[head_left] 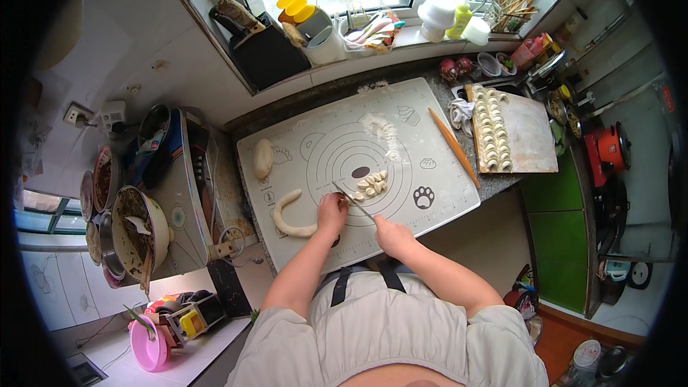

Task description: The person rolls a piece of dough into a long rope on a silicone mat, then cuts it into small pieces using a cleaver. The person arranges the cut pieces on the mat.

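My right hand [393, 235] is closed around the handle of a knife [355, 203], whose blade points up and left across the front of my left hand. My left hand [333, 214] rests on the near end of a curved dough rope [285, 220], beside the blade. Just right of the blade lies a heap of small cut dough pieces [372, 185] on the printed pastry mat [344, 258]. An oval lump of dough [263, 158] lies at the mat's left edge. Loose flour [386, 137] is scattered on the upper part. A wooden rolling pin [454, 148] lies along the right edge.
Rows of dumplings [492, 129] stand on a floured board [527, 134] at the right, beside a white cloth [461, 114]. At the left are a large bowl of filling [160, 226] and several other bowls. A knife block [269, 54] and utensil containers [328, 45] line the windowsill.
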{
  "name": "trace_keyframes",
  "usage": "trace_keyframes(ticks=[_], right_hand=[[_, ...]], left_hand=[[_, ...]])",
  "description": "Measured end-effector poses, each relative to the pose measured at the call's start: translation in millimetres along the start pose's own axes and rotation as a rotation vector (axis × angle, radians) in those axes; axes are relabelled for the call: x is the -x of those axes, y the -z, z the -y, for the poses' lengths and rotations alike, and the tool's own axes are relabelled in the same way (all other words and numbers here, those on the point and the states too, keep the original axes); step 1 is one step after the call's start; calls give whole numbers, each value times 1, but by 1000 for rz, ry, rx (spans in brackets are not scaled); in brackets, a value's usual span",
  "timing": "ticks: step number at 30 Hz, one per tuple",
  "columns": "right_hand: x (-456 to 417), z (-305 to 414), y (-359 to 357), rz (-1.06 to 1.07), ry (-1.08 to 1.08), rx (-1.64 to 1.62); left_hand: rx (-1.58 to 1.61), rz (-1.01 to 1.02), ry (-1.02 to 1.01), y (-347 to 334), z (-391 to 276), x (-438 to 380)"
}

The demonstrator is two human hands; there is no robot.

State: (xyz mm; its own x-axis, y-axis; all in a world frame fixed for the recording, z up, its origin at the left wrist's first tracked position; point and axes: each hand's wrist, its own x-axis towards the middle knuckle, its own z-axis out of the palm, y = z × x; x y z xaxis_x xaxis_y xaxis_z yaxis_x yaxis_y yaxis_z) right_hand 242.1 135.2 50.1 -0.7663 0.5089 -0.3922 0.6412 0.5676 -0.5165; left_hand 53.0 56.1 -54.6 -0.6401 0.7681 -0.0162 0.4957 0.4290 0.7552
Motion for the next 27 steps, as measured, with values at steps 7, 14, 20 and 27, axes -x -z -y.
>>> trace_keyframes(ticks=[7, 14, 20, 27], right_hand=[[-22, 1, -19, 73, -107, -2], [5, 3, -4, 11, -58, -81], [15, 9, -7, 52, -18, -2], [-9, 0, -31, 69, -102, -25]], left_hand=[[-111, 6, -14, 13, -2, 3], [-39, 93, -29, 14, 1, 18], [-49, 99, -24, 9, 4, 19], [-190, 80, -82, 23, -7, 23]])
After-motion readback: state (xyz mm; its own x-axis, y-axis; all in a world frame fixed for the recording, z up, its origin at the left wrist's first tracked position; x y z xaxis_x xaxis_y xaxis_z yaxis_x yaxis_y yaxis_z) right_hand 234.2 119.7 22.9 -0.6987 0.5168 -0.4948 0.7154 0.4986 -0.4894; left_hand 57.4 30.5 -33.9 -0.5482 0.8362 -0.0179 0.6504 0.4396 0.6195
